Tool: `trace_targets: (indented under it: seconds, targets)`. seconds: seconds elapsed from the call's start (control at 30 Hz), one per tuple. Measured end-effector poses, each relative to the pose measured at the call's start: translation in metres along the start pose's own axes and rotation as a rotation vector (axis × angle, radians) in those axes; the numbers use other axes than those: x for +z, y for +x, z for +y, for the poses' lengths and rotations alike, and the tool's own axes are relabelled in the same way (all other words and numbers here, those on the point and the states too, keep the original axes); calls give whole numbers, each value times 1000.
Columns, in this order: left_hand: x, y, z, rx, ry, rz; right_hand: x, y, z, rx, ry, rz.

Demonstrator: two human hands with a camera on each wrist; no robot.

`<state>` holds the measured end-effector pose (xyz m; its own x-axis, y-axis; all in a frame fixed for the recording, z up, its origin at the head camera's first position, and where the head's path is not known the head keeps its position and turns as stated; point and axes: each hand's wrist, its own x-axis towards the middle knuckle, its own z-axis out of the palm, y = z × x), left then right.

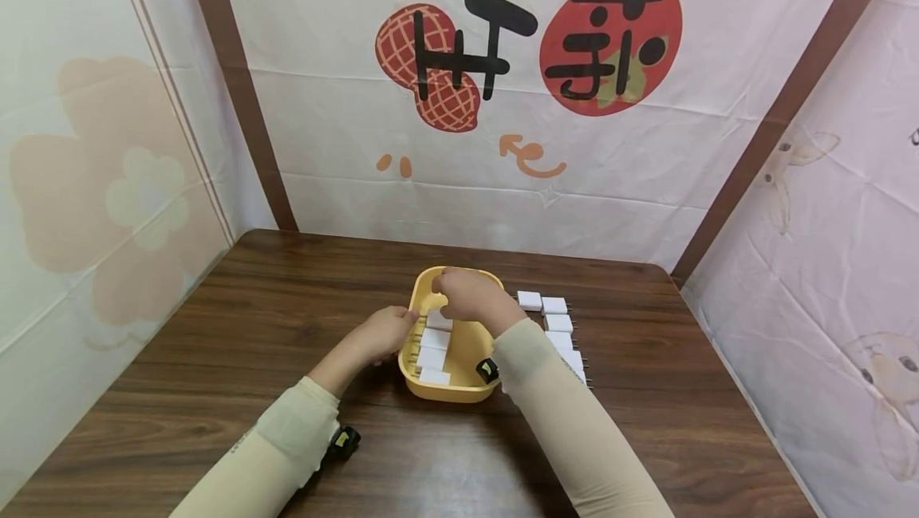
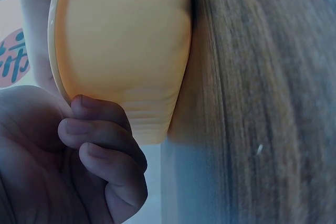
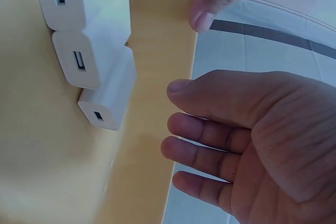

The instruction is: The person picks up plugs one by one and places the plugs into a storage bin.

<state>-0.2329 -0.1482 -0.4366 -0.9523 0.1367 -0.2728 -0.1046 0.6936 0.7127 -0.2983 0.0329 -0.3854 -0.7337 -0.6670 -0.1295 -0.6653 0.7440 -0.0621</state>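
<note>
A yellow plastic bin (image 1: 451, 395) stands on the table with several white USB chargers (image 1: 435, 339) lined up along its left side, prongs toward the left wall. My left hand (image 1: 388, 332) grips that wall. In the left wrist view its curled fingers (image 2: 102, 153) press the bin's outside just under the rim; its thumb (image 3: 205, 19) shows at the rim in the right wrist view. Over the far part of the bin, my right hand (image 1: 470, 294) holds nothing. Its loosely bent fingers (image 3: 202, 156) are beside the end charger (image 3: 109, 95), apart from it, USB ports facing the camera.
More white chargers (image 1: 557, 323) lie on the brown wooden table (image 1: 316, 294) to the right of the bin, partly hidden by my right forearm. A black wrist device (image 1: 345, 441) sits at my left sleeve. Behind the table hangs a printed cloth (image 1: 323, 127).
</note>
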Motion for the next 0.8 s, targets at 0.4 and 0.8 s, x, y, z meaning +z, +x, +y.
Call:
trace_targets:
  seconds: [0.4, 0.8]
  targets:
    - [1, 0, 0, 2, -9, 11, -7, -10, 13, 32, -10, 46]
    - [3, 2, 0, -2, 9, 18, -7, -20, 32, 72, -2, 43]
